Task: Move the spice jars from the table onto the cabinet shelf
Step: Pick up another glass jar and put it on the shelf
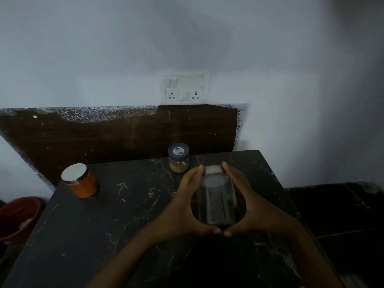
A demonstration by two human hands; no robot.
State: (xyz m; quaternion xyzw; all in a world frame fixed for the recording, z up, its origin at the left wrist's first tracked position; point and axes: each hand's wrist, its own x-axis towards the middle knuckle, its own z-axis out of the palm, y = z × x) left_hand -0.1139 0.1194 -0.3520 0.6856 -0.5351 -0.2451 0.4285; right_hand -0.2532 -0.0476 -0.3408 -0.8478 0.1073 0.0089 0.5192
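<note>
Two grips curled round glass jar, left grip, right grip

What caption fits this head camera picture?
Left hand and right hand hold a clear jar at the black table; orange jar and tan jar stand behind.

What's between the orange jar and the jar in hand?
Head view: only bare tabletop between the orange jar and the clear jar, gripped by left hand and right hand; the blue-lidded jar stands farther back.
</note>
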